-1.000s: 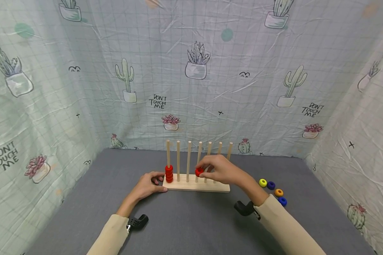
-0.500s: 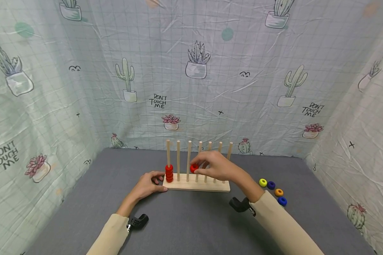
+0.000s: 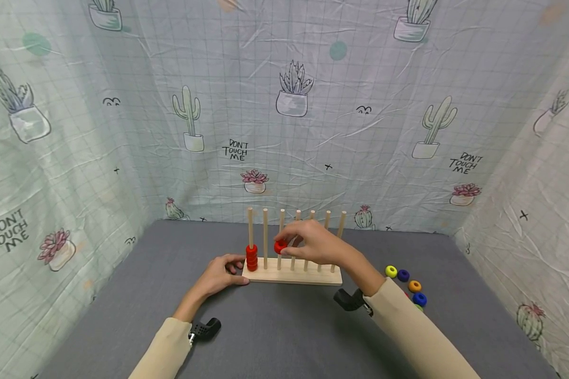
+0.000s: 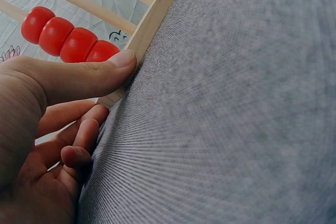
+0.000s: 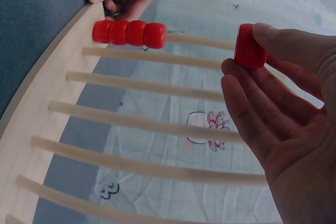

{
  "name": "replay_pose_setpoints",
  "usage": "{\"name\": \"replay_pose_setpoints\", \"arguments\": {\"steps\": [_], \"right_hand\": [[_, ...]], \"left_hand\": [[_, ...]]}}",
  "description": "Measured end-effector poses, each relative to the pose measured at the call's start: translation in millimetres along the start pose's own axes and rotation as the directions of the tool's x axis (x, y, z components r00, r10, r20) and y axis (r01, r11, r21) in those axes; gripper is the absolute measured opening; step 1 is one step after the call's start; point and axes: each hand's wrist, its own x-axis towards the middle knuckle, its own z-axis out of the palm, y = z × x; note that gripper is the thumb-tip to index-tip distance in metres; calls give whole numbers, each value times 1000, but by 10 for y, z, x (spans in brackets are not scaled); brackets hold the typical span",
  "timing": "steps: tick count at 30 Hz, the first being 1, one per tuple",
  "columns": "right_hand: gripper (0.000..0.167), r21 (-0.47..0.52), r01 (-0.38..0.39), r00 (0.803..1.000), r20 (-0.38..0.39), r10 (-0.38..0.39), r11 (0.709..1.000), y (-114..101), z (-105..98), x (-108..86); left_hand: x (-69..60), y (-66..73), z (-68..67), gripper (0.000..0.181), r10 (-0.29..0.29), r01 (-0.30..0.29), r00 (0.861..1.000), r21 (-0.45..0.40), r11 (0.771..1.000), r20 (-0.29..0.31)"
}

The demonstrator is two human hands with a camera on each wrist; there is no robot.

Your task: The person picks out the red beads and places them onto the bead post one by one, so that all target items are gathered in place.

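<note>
Head view: pale gridded backdrop cloth (image 3: 336, 137) printed with potted cacti and succulents; lettering "DON'T TOUCH ME" legible three times, at far left, left of centre and at right. Right-hand grip (image 3: 315, 243) narrow, pinching one red bead (image 3: 280, 247), thumb on one side, fingertips on the other. Red bead raised above wooden base (image 3: 294, 275); across third peg from left in head view, across upper pegs in right wrist view, so off all seven pegs (image 3: 265, 237). Left-hand grip (image 3: 218, 273) spread around left end of wooden base, thumb on front edge, remaining fingers curled behind. Four-bead red stack (image 3: 252, 258) low on leftmost peg, just beside left-hand grip. Loose on grey worktop (image 3: 284, 331), right of wooden base: yellow bead (image 3: 391, 271), purple bead (image 3: 403, 275), orange bead (image 3: 414, 286), blue bead (image 3: 420, 299); green sliver (image 3: 419, 308) mostly hidden by beige right sleeve (image 3: 417, 331).
</note>
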Motion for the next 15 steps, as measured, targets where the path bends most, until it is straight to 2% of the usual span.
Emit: {"name": "replay_pose_setpoints", "arguments": {"steps": [9,15], "right_hand": [[27,-40,5,1000,5,-5,999,-52,-22,106],[25,-31,-1,1000,-9,1,1000,-115,-59,160]], "left_hand": [[4,4,2,68,-1,1,1000,4,1000,3],[6,4,5,68,-12,12,1000,8,1000,2]]}}
